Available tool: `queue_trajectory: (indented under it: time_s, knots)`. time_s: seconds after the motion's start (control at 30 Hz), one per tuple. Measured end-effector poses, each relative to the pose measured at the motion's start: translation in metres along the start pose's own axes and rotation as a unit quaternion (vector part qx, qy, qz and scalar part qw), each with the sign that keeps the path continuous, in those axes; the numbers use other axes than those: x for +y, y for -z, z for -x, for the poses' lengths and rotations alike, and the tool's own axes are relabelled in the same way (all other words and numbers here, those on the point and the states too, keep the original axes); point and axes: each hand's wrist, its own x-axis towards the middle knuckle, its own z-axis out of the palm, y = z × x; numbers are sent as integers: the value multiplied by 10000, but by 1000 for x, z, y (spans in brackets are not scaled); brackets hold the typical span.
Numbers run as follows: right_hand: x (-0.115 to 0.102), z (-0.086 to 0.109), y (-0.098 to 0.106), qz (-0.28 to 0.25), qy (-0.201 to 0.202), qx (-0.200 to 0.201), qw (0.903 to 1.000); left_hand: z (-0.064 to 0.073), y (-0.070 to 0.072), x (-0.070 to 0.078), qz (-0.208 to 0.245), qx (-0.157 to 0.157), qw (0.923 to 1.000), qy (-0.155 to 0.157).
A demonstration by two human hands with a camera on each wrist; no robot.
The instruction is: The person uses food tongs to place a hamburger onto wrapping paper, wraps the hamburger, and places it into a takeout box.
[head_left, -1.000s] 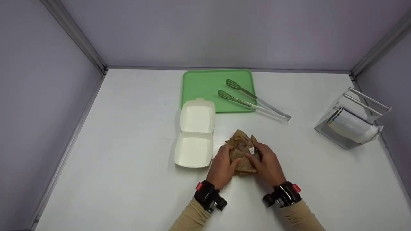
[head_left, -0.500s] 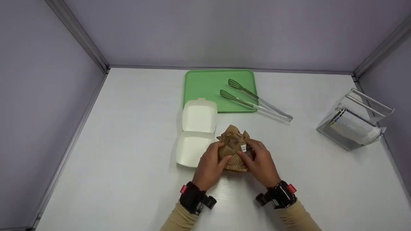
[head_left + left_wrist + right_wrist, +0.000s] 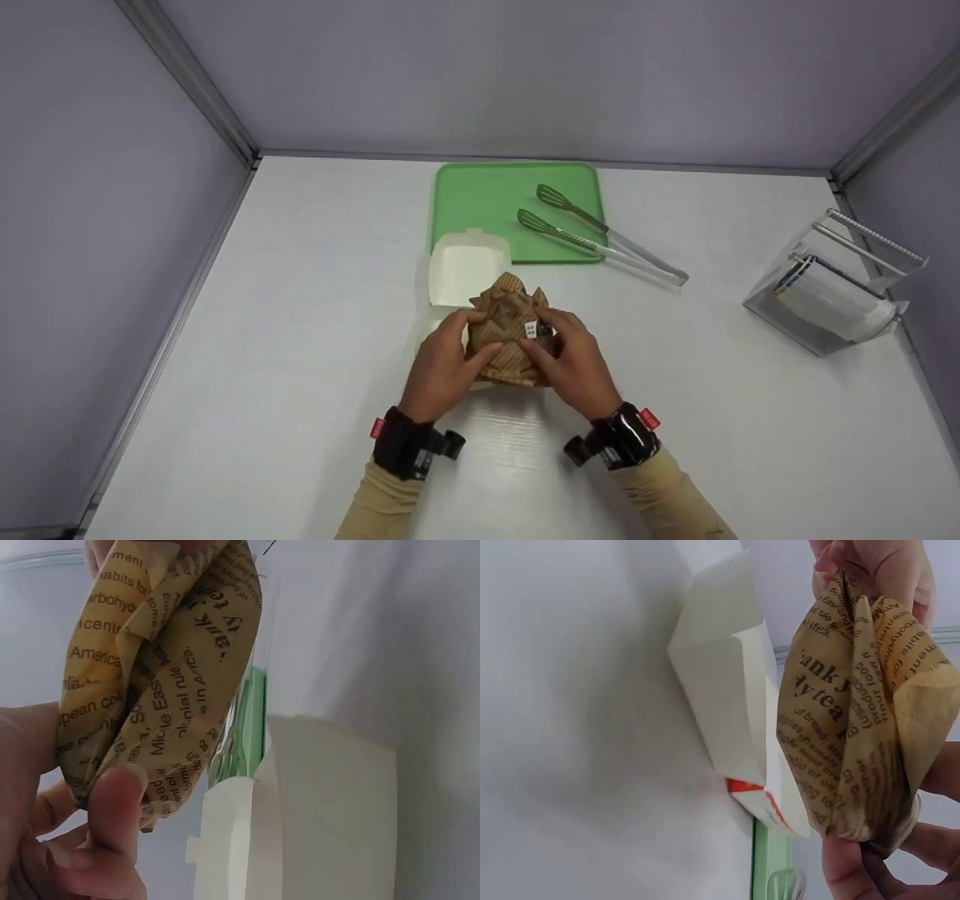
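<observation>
Both hands hold a bundle wrapped in brown printed paper (image 3: 511, 364), which has a small white sticker on top. My left hand (image 3: 441, 371) grips its left side and my right hand (image 3: 579, 367) its right side, thumbs on the upper face. What lies inside the paper is hidden. A white clamshell box (image 3: 471, 266) stands with its lid folded back; hands and bundle cover most of its near half in the head view. Both wrist views show the bundle (image 3: 187, 682) raised off the table, higher than the box (image 3: 724, 701).
The box lid overlaps the front left of a green tray (image 3: 480, 184). A pair of tongs (image 3: 562, 234) lies spread across the tray, its handle end on the white table (image 3: 315, 300). At the right stands a clear holder with a roll of bags or film (image 3: 836, 296).
Both hands have carried the wrapped bundle left and slightly away from me, from beside the clamshell box to over its near half. Box, tray and tongs stay where they were.
</observation>
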Motion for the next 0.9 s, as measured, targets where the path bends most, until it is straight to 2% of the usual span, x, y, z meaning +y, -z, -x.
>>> queue_trajectory:
  time_s: [0.1,0.23,0.53,0.67,0.9]
  knots:
    - [-5,-5,-7,-37,155,-8,9999,-1,8,-7,-44,121,9999,1]
    - [-10,-10,-16,-78,142,-137,9998,-1,18,-17,-126,209,9997,62]
    - [-14,-16,-41,-175,-41,-501,9986,1,32,-45,-59,-70,9981,611]
    - [-13,-16,-49,-210,-195,-686,9972,3,33,-54,-30,-180,9968,777]
    - [-7,-16,-54,-154,-325,-832,9959,6,26,-63,-161,-308,9935,1081]
